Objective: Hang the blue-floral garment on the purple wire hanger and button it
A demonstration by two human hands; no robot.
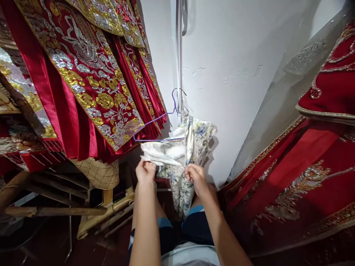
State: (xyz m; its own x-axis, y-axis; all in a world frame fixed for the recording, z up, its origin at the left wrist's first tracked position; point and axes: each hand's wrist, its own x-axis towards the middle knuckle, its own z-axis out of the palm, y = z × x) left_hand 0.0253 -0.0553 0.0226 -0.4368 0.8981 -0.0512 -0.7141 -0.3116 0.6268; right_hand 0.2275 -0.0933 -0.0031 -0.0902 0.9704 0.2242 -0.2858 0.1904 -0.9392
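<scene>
A white floral dress or top (181, 177), patterned in blue and green, hangs by one side from a purple hanger (155, 119). The hanger's hook is up at a white vertical strip on the wall, and its left arm is bare. My left hand (146, 170) is closed on the garment's left edge, just below the hanger's lower bar. My right hand (195, 174) pinches the cloth near the garment's middle. The garment's lower part drops in folds between my legs. Whether the hanger's right arm is inside the cloth is partly hidden.
Red costumes with gold and silver embroidery (105, 99) hang on the left, above a wooden chair (55, 211). On the right hang another red embroidered garment (310, 177) and a sheer cover (266, 107). A white wall (230, 44) stands ahead.
</scene>
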